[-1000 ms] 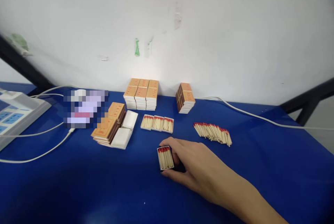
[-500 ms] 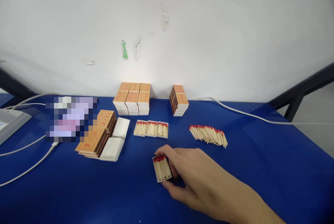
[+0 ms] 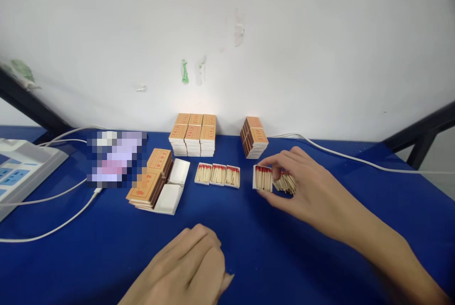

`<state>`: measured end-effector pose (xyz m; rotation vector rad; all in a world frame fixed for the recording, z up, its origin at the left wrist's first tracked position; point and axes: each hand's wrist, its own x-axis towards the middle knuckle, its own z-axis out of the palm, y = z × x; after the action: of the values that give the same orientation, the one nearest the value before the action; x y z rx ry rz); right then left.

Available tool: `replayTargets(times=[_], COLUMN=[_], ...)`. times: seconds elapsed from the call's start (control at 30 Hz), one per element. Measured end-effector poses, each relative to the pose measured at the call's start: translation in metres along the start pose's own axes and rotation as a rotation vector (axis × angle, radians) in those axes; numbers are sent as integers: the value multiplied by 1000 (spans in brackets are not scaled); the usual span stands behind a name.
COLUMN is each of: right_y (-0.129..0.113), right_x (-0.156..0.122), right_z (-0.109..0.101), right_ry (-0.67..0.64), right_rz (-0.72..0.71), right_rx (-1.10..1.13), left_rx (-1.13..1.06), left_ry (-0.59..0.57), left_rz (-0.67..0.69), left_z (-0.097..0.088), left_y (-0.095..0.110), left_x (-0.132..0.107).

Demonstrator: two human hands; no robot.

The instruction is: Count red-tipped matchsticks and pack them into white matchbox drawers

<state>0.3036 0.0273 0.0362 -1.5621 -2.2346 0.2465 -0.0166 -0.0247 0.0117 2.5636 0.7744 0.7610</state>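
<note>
My right hand [image 3: 305, 186] reaches out over the blue bench [image 3: 337, 257], with the forefinger over the far edge and the thumb on the near side of a matchbox tray [image 3: 263, 178]. The hand is clamped on it. The tray is full of red-tipped matches, heads pointing away from me. It sits just right of a row of three filled trays [image 3: 217, 174], with a small gap between. I cannot tell whether it rests on the bench or is lifted a little, because my thumb covers its lower edge.

Behind my fingers lies the heap of loose matches [image 3: 287, 183]. Only a few sticks show between my knuckles, and the rest of the heap is hidden under my palm.

My left hand [image 3: 194, 269] lies low and near me, cut off by the bottom of the view. Its fingers are curled together into a loose fist, back upward, and nothing shows in it. Its underside is out of sight.

Against the wall stands a block of stacked matchboxes [image 3: 193, 134], and to its right a smaller stack [image 3: 254, 137] that leans slightly. Further left a slumped pile of orange sleeves [image 3: 151, 179] touches two white trays [image 3: 175, 185] whose contents I cannot make out.

Beyond these a pixelated patch [image 3: 115, 158] hides whatever lies there. A white power strip [image 3: 21, 167] is cut off at the left edge, and a white cable [image 3: 355, 158] runs off to the right.
</note>
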Motion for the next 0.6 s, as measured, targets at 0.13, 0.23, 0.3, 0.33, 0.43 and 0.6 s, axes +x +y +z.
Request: replayTargets(times=[0.13,0.23,0.3,0.33,0.43,0.6], right_y=[15,14,11,9,4,1], right_x=[9,12,13,14,17,19], right_z=[11,18,21,22,24,27], right_ry=[-87,-111,-114,-114,-118,-131], right_rz=[2,-5,-4,-3,-5,-19], right_rx=[-25,-15,-13,-13,-12,-7], left_rx=[224,314,354,363,337,235], left_ry=[31,57,75,75,68,28], left_rz=[82,51,-3,-33,-101,-134], left_z=[13,20,23,24,28,29], left_y=[-1,1,2,2,2,-1], left_x=[10,9,6,4,1,3])
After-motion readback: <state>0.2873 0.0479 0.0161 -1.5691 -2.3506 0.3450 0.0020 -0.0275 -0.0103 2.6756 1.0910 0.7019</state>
